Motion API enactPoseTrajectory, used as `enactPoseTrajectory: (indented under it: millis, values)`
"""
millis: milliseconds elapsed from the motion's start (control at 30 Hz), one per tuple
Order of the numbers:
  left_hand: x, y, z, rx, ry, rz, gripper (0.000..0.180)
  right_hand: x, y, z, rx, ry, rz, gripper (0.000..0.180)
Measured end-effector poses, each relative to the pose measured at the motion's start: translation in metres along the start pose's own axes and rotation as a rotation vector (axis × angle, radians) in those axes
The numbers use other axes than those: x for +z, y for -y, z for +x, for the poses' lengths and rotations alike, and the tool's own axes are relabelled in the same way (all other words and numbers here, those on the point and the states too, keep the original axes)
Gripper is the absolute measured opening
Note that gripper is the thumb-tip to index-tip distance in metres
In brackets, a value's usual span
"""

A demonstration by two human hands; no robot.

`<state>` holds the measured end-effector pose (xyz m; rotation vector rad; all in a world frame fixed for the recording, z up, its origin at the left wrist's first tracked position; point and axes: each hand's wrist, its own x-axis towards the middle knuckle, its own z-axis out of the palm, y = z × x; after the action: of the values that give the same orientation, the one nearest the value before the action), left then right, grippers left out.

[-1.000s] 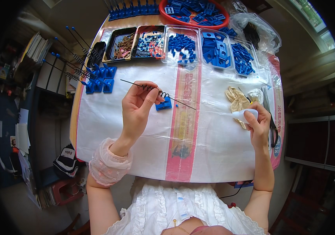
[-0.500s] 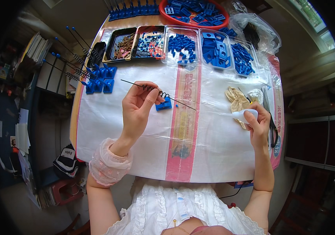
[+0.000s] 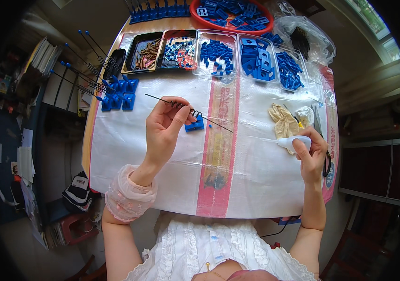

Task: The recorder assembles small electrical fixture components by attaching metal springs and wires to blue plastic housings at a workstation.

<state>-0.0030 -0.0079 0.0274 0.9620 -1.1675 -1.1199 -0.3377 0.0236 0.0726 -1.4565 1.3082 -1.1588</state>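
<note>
Between the thumb and fingers of my left hand (image 3: 166,122) is a black coil spring (image 3: 196,113) with long straight ends, held slanting above the table. Just behind and below it sits a blue plastic base (image 3: 194,124), partly hidden by the fingers. A tiny blue cap (image 3: 210,126) lies to the right of that base. My right hand (image 3: 311,152) is closed round a white squeeze bottle (image 3: 290,142) with a long thin nozzle pointing left. The bottle is over the lower edge of a crumpled beige glove (image 3: 282,122).
Trays of brass screws (image 3: 147,55), nuts (image 3: 180,51) and blue parts (image 3: 216,54) line the back. Behind them is a red basin (image 3: 271,29). Finished-looking blue bases with springs (image 3: 118,93) stand at left. Scissors (image 3: 318,122) lie at right.
My right hand and the squeeze bottle have shifted slightly right and down. My left hand keeps the spring in nearly the same place.
</note>
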Motion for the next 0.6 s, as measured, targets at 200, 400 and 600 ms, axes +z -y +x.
enactPoseTrajectory:
  millis: [200, 400, 600]
  values:
    - [0.0003, 0.0008, 0.0004, -0.003, 0.005, -0.005, 0.011, -0.0002, -0.0039, 0.0007, 0.01, 0.005, 0.0, 0.013]
    - [0.0003, 0.0006, 0.0002, -0.009, 0.004, -0.007, 0.011, 0.0013, -0.0054, 0.0008, 0.015, 0.01, 0.009, 0.012]
    - [0.0003, 0.0009, 0.0, -0.017, 0.007, -0.009, 0.012, 0.0008, -0.0059, 0.0009, 0.016, 0.014, 0.001, 0.011]
